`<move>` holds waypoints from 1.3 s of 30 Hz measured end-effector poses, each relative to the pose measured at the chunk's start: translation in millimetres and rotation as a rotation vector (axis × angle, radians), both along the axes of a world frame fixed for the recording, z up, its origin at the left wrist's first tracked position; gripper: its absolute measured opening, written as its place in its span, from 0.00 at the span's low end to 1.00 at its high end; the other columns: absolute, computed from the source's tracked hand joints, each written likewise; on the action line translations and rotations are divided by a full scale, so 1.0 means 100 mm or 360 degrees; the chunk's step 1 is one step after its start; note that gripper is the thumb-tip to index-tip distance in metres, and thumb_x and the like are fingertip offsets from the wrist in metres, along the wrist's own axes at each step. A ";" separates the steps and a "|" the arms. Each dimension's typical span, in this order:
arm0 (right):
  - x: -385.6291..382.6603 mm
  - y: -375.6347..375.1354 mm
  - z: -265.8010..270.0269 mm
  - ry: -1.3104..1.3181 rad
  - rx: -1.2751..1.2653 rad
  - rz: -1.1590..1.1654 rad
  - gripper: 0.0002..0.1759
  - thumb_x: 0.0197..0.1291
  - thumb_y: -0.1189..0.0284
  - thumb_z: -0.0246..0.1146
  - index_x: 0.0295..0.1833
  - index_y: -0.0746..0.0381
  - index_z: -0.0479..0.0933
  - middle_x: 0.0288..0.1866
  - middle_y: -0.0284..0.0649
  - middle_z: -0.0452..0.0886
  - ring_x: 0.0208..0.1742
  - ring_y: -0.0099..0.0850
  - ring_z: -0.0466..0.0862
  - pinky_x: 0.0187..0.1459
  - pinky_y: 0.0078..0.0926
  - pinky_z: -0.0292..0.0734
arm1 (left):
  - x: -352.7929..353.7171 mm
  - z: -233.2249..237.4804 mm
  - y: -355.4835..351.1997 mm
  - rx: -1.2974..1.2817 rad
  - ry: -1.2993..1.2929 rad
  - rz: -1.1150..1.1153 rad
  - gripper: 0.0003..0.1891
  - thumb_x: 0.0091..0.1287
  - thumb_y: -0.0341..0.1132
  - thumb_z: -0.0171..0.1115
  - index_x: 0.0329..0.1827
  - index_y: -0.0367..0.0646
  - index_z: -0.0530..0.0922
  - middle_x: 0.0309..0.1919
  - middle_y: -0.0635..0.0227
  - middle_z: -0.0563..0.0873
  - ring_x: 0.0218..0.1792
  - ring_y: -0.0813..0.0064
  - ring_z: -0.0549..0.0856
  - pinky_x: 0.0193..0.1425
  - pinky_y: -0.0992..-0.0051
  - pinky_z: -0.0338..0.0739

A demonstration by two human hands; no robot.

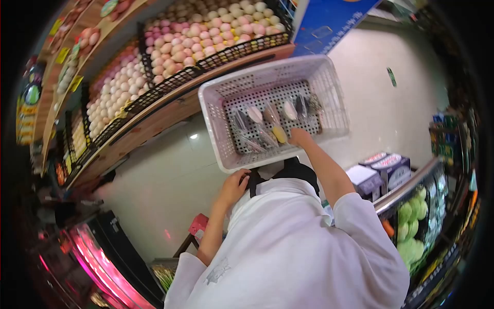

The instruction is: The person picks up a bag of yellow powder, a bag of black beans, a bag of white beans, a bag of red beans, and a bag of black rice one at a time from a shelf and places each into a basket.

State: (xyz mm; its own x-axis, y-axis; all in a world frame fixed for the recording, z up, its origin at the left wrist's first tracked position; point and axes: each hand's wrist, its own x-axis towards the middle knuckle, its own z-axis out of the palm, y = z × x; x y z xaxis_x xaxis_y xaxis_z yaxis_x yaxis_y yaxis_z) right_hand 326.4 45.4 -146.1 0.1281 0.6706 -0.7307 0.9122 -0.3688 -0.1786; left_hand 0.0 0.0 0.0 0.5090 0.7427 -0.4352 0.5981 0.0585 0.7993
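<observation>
In the head view a white plastic basket (218, 129) with perforated sides stands in front of me. Inside lie several small clear plastic packs, some with dark contents, some with a white piece (254, 114), one with a yellow piece (279, 135). My right hand (300, 138) reaches over the near rim into the basket, beside the yellow piece. Its fingers look curled, and what they hold, if anything, is hidden. My left hand (236, 185) is by my waist, just below the basket's near left corner, at some black cloth (253, 183). Its fingers are loosely bent, and I see nothing in them.
Black crates of eggs (198, 44) line a wooden shelf beyond the basket and to the left. A blue panel (329, 23) stands behind. Purple-and-white cartons (388, 167) and a display of green vegetables (411, 221) are at the right. A pink-lit case (105, 262) is at the lower left.
</observation>
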 end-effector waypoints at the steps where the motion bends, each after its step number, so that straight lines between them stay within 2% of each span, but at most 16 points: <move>1: 0.03 -0.02 -0.15 0.0020 0.0029 0.0044 0.23 0.48 0.61 0.65 0.49 0.62 0.79 0.52 0.50 0.81 0.54 0.44 0.81 0.52 0.43 0.76 | -0.01 -0.01 -0.15 0.0167 0.0018 0.0142 0.12 0.66 0.32 0.55 0.50 0.39 0.77 0.40 0.52 0.83 0.40 0.56 0.82 0.45 0.65 0.75; 2: 0.03 -0.02 -0.29 0.0032 -0.0053 0.0083 0.24 0.49 0.61 0.65 0.50 0.62 0.79 0.50 0.50 0.82 0.53 0.44 0.81 0.51 0.44 0.77 | 0.02 0.06 -0.29 0.0232 0.0059 0.0344 0.11 0.66 0.32 0.54 0.49 0.39 0.77 0.38 0.54 0.83 0.38 0.57 0.82 0.43 0.66 0.75; 3: -0.14 0.09 -0.37 0.0134 -0.0203 0.0205 0.26 0.49 0.59 0.66 0.52 0.62 0.78 0.52 0.49 0.81 0.54 0.43 0.81 0.51 0.43 0.77 | 0.02 0.36 -0.38 0.0270 0.0220 0.0479 0.11 0.66 0.32 0.54 0.49 0.40 0.77 0.37 0.55 0.83 0.37 0.59 0.82 0.43 0.67 0.75; 4: -0.07 0.08 -0.42 0.0167 -0.0123 0.0306 0.28 0.48 0.56 0.66 0.51 0.65 0.78 0.50 0.48 0.82 0.52 0.42 0.82 0.53 0.39 0.76 | 0.15 0.46 -0.53 0.0220 0.0245 0.0651 0.11 0.67 0.33 0.54 0.49 0.40 0.77 0.37 0.56 0.83 0.36 0.61 0.82 0.43 0.67 0.75; 6: 0.02 0.16 -0.44 0.0151 -0.0125 0.0325 0.27 0.47 0.56 0.69 0.48 0.64 0.80 0.49 0.47 0.82 0.52 0.42 0.82 0.53 0.39 0.76 | 0.34 0.34 -0.89 0.0143 0.0149 0.0882 0.12 0.68 0.33 0.53 0.50 0.39 0.76 0.38 0.56 0.83 0.38 0.62 0.83 0.45 0.68 0.76; 8: -0.08 0.27 -0.53 0.0148 -0.0263 0.0378 0.30 0.45 0.55 0.70 0.50 0.64 0.79 0.50 0.47 0.82 0.53 0.42 0.81 0.53 0.39 0.76 | 0.50 0.41 -1.18 0.0071 0.0295 0.0844 0.13 0.67 0.33 0.53 0.52 0.40 0.76 0.40 0.54 0.83 0.41 0.59 0.83 0.48 0.66 0.76; 10: -0.15 0.32 -0.55 0.0148 -0.0320 0.0437 0.29 0.46 0.57 0.69 0.52 0.64 0.79 0.51 0.46 0.82 0.53 0.41 0.81 0.53 0.39 0.76 | 0.62 0.39 -1.46 0.0011 0.0573 0.0649 0.13 0.65 0.34 0.56 0.51 0.43 0.77 0.42 0.56 0.83 0.43 0.55 0.83 0.47 0.63 0.76; 14: -0.16 0.38 -0.49 0.0121 -0.0114 0.0552 0.26 0.48 0.61 0.66 0.53 0.64 0.78 0.53 0.47 0.81 0.53 0.41 0.82 0.52 0.38 0.76 | 0.88 0.42 -1.77 -0.0012 0.0609 0.0850 0.13 0.64 0.34 0.57 0.51 0.44 0.76 0.42 0.57 0.83 0.43 0.57 0.83 0.47 0.64 0.76; 17: -0.21 0.40 -0.55 0.0097 -0.0201 0.0526 0.24 0.49 0.63 0.66 0.53 0.61 0.78 0.53 0.46 0.81 0.55 0.38 0.81 0.51 0.36 0.78 | 0.99 0.46 -1.91 0.0078 0.0537 0.1128 0.13 0.64 0.34 0.57 0.51 0.45 0.76 0.42 0.57 0.83 0.43 0.58 0.83 0.46 0.64 0.77; 20: -0.11 0.38 -0.52 0.0099 -0.0090 0.0585 0.24 0.51 0.63 0.63 0.54 0.61 0.77 0.53 0.46 0.80 0.54 0.40 0.81 0.50 0.39 0.78 | 1.01 0.43 -2.06 0.0023 0.0543 0.1220 0.13 0.65 0.34 0.57 0.51 0.45 0.76 0.43 0.57 0.83 0.42 0.59 0.83 0.46 0.65 0.77; 23: -0.02 0.50 -0.38 0.0135 0.0176 0.0693 0.22 0.49 0.63 0.60 0.49 0.63 0.79 0.50 0.50 0.81 0.52 0.45 0.81 0.52 0.41 0.77 | 0.90 0.31 -2.18 0.0109 0.0480 0.1346 0.12 0.65 0.35 0.56 0.51 0.45 0.77 0.43 0.57 0.83 0.41 0.60 0.83 0.46 0.66 0.77; 26: -0.02 0.68 0.05 0.0263 0.0240 0.0941 0.22 0.44 0.64 0.60 0.45 0.63 0.80 0.46 0.53 0.81 0.48 0.48 0.81 0.51 0.41 0.76 | 0.60 0.18 -2.21 0.0127 0.0458 0.1334 0.13 0.65 0.35 0.56 0.51 0.45 0.77 0.43 0.57 0.83 0.42 0.60 0.83 0.47 0.66 0.77; 28: -0.05 0.71 0.51 0.0320 0.0255 0.1108 0.21 0.41 0.65 0.61 0.43 0.61 0.81 0.43 0.54 0.82 0.45 0.50 0.81 0.50 0.42 0.76 | 0.36 0.19 -2.17 0.0134 0.0356 0.1359 0.13 0.65 0.35 0.56 0.51 0.45 0.77 0.44 0.57 0.83 0.43 0.59 0.83 0.48 0.65 0.77; 32: -0.36 0.70 1.15 0.0355 0.0568 0.1179 0.18 0.37 0.65 0.63 0.37 0.60 0.82 0.36 0.55 0.82 0.42 0.50 0.82 0.46 0.42 0.76 | -0.25 0.19 -2.12 0.0239 0.0307 0.1435 0.15 0.63 0.36 0.57 0.53 0.45 0.76 0.46 0.58 0.83 0.48 0.59 0.81 0.53 0.64 0.75; 36: -1.20 0.53 2.29 0.0404 0.0635 0.1330 0.16 0.35 0.66 0.64 0.33 0.62 0.82 0.30 0.54 0.81 0.37 0.50 0.82 0.41 0.42 0.76 | -0.88 0.20 -2.02 0.0378 0.0141 0.1367 0.18 0.61 0.37 0.60 0.55 0.44 0.75 0.52 0.58 0.80 0.53 0.60 0.79 0.58 0.64 0.73; 39: -1.84 0.41 2.77 0.0415 0.0733 0.1551 0.13 0.36 0.69 0.64 0.31 0.63 0.82 0.28 0.53 0.80 0.34 0.50 0.81 0.38 0.41 0.75 | -1.24 0.38 -1.84 0.0591 0.0055 0.1278 0.22 0.59 0.37 0.63 0.57 0.43 0.74 0.55 0.57 0.78 0.56 0.59 0.77 0.61 0.64 0.71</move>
